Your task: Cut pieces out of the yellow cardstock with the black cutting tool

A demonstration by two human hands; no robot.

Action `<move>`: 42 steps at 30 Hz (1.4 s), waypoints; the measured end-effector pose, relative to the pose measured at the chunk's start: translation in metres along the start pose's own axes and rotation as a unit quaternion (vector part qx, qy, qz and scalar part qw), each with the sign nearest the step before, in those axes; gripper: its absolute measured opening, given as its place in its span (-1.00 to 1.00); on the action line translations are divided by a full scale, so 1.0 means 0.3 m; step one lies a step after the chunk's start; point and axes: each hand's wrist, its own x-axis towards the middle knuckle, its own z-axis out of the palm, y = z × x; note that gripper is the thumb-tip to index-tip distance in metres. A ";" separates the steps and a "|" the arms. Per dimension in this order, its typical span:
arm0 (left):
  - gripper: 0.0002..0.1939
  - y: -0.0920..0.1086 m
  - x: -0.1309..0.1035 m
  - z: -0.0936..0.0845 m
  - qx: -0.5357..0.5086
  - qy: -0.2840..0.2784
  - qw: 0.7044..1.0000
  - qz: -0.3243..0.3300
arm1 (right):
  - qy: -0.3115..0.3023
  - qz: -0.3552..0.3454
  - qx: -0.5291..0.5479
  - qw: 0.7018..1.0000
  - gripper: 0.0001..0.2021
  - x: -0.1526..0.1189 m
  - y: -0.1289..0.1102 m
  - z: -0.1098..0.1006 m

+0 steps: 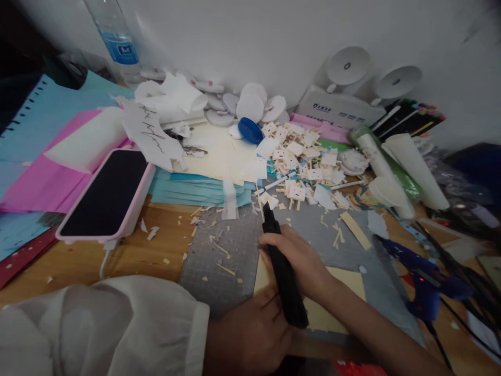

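A black utility knife point(285, 279) is gripped in my right hand point(301, 256), its dark tip pointing away from me. Cream cardstock point(346, 282) lies partly under both hands on the grey cutting mat point(230, 245). My left hand point(248, 334) rests low over the cardstock's near left side, beneath the knife's rear end. Its fingers look curled, but the knife covers part of them, and whatever they hold is hidden. Thin cream strips and paper scraps point(226, 269) lie scattered on the mat.
Left of the mat lies a phone point(109, 193) in a pink case, cable attached. Behind sit coloured paper sheets point(195, 190), white foam discs point(250, 102) and a pile of small cream faced pieces point(295, 151). A blue glue gun point(425, 277) with trailing cords lies right; a water bottle point(117, 44) stands back left.
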 end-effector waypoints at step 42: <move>-0.60 0.005 -0.009 -0.004 0.019 -0.016 1.000 -0.001 | -0.091 -0.051 -0.029 0.994 -0.77 0.029 -0.015 -0.021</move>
